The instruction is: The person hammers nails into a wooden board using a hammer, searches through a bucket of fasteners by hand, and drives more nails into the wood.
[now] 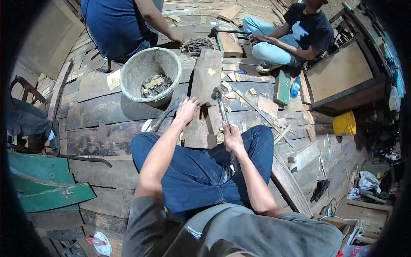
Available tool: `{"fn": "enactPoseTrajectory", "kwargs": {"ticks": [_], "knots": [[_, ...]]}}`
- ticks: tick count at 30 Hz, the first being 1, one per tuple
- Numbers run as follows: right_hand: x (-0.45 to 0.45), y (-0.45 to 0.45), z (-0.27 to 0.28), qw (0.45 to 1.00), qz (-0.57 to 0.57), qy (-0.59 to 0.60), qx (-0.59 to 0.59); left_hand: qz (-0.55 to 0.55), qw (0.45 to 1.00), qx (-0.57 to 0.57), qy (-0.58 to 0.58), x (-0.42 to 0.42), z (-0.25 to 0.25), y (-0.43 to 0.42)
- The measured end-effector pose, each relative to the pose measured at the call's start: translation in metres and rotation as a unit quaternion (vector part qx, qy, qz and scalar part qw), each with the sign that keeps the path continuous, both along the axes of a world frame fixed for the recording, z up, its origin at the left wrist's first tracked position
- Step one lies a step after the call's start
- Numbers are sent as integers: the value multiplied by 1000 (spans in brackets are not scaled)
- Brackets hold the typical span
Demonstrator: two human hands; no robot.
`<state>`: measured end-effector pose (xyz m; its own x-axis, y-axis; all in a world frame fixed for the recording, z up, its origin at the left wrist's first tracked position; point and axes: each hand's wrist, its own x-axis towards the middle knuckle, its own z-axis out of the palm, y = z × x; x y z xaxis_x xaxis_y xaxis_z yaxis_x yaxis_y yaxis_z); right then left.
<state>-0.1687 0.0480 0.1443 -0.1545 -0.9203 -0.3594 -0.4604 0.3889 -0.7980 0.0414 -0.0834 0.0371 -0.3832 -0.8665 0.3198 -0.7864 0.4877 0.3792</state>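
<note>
My right hand (232, 136) is wrapped around the shaft of a hammer (222, 107). The hammer's head points away from me, over the right edge of a worn wooden board (206, 79). On the board's left side is my left hand (187, 110), its fingers partly stretched out at the board's edge. No object shows in those fingers, though their tips are hard to make out. A long dark metal tool (162, 116) lies on the floor left of that hand. Beyond it stands a grey bucket (128, 79) with metal scraps and nails inside.
A person in blue (115, 30) crouches beyond the bucket, one hand at a pile of metal pieces (198, 46). Another person (306, 32) sits at the far right, holding a tool over a wood block (230, 44). Wood strips (261, 111) and a yellow bucket (344, 124) are to the right.
</note>
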Motion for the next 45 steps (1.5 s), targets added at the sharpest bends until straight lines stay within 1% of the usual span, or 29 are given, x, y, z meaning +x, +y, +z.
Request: {"fn": "enactPoseTrajectory", "kwargs": {"ticks": [1,4,5,6,8,10,11,12,16,17,20,21,23,24,26,27,29,32,33,34,35,37,38,40,41,44,45], "knots": [[-1,-2,-3,1000,8,25,-6,1,1000,-3,5,-1,-2,0],[-1,-2,-5,998,12,21,53,0,1000,15,4,0,-1,-1],[-9,-5,-45,998,30,50,6,1,1000,26,6,-1,-3,-2],[-7,-2,-41,998,26,47,24,2,999,38,8,-1,-3,-2],[-2,2,-33,997,17,42,60,-1,999,27,17,-2,-3,-2],[-1,1,-32,998,4,36,47,-7,999,35,19,-2,-2,-2],[-3,0,-31,998,-1,35,50,-16,999,4,50,-2,-2,-2],[-3,2,-27,998,-7,33,53,-17,998,5,61,-3,-6,-1],[-1,6,-28,999,-1,46,-12,-16,997,10,80,-2,-11,-5],[-6,3,-48,999,13,50,-7,-14,996,10,83,-2,-11,-6],[-3,-1,-41,998,20,55,11,-22,995,17,92,-3,-11,-7],[-2,-3,-30,998,16,59,21,-26,995,17,95,-2,-11,-7],[-2,-5,-30,998,13,52,-13,-19,995,11,98,-3,-13,-5],[-1,-3,-31,998,11,48,-29,-16,994,18,103,-3,-13,-3],[2,0,-38,998,19,66,-13,-13,993,26,112,-4,-10,-4],[2,0,-43,997,23,75,-7,-14,995,33,98,-3,-4,-3],[0,-1,-61,996,30,77,20,-18,996,13,89,-5,-6,-2],[3,5,-53,998,24,60,6,-20,998,-18,58,-3,-15,-9],[12,9,-16,996,-7,20,87,-20,998,-17,57,-2,-15,-9],[12,12,-18,997,-3,27,67,-22,998,-14,55,-3,-12,-5],[11,12,-21,998,1,33,45,-17,998,12,58,-4,-7,-3],[9,9,-29,998,8,62,-27,-5,998,-5,62,-4,-11,-6],[7,8,-32,998,1,56,-17,1,998,-12,64,-4,-14,-7],[9,6,-12,999,-10,45,5,9,997,37,60,-2,-5,-7],[2,2,-36,998,-10,65,-21,13,996,63,59,-2,-1,-7],[5,1,-6,999,-19,37,26,7,996,64,60,-2,0,-9],[1,0,-24,999,-16,50,-4,8,996,59,67,-3,2,-8]]}}
